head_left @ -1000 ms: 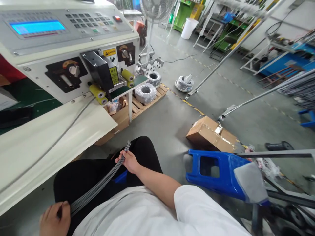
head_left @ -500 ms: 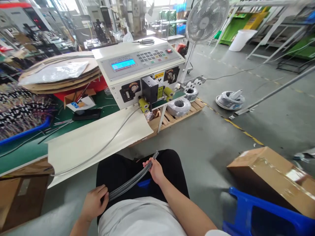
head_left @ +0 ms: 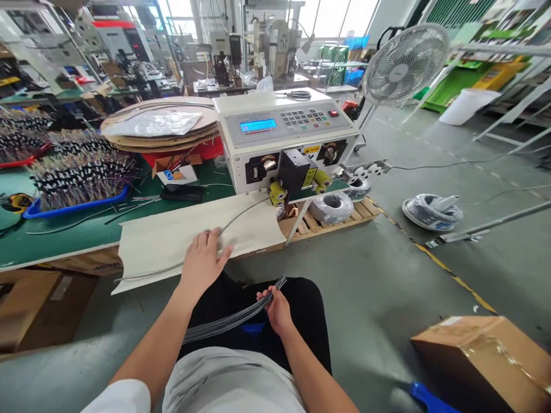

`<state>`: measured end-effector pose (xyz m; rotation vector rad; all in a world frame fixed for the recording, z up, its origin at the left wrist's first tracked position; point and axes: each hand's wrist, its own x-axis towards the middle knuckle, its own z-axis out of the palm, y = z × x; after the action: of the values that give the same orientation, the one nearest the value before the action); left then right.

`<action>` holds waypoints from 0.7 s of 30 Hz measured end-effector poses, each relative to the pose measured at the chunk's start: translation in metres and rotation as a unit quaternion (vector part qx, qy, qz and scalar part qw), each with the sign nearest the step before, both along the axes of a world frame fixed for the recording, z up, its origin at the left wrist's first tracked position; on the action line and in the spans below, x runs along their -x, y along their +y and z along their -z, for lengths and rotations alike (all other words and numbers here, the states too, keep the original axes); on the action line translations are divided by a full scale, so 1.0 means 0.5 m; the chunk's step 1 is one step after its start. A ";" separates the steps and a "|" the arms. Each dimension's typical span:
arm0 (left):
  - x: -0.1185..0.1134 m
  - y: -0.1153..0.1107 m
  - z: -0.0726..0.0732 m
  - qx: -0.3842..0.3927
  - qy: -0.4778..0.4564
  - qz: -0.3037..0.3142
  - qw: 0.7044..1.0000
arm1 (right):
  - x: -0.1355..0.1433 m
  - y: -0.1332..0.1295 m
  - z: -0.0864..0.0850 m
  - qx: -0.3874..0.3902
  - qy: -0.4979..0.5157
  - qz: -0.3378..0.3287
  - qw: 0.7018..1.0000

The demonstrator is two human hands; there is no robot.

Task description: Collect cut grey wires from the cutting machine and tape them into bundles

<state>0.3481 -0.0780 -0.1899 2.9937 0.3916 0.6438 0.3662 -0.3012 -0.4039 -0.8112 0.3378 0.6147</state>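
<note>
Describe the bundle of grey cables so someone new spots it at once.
Find the white machine with the lit blue display, then look down past its cream chute to the black-trousered lap. The bundle of grey cables lies across it, one end gripped in the right hand. It has many strands together; the grey cable on the chute runs singly.

From head height, the view is aimed forward at the machine (head_left: pixel 258 146) and down at the nearer cable bundle (head_left: pixel 232 322).
</note>
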 end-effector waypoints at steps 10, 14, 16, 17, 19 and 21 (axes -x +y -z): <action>0.104 -0.052 0.068 -0.053 -0.011 0.102 0.993 | -0.007 0.010 -0.005 0.008 -0.003 -0.007 1.000; 0.153 -0.113 0.157 0.018 0.118 0.084 0.989 | -0.007 0.009 -0.009 0.017 -0.001 -0.003 1.000; 0.174 -0.138 0.201 0.052 0.176 0.076 0.980 | -0.007 0.007 -0.007 0.012 -0.004 -0.001 1.000; 0.182 -0.147 0.219 0.067 0.198 0.074 0.975 | -0.007 0.006 -0.006 0.008 -0.007 0.000 1.000; 0.193 -0.157 0.244 0.088 0.225 0.077 0.967 | -0.007 0.005 -0.003 -0.001 -0.014 -0.001 1.000; 0.197 -0.158 0.256 0.095 0.236 0.080 0.964 | -0.006 0.005 -0.001 -0.007 -0.019 -0.003 1.000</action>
<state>0.2498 -0.1569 -0.3179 2.9201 0.2089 -0.1256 0.3694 -0.2989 -0.4033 -0.8103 0.2975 0.6055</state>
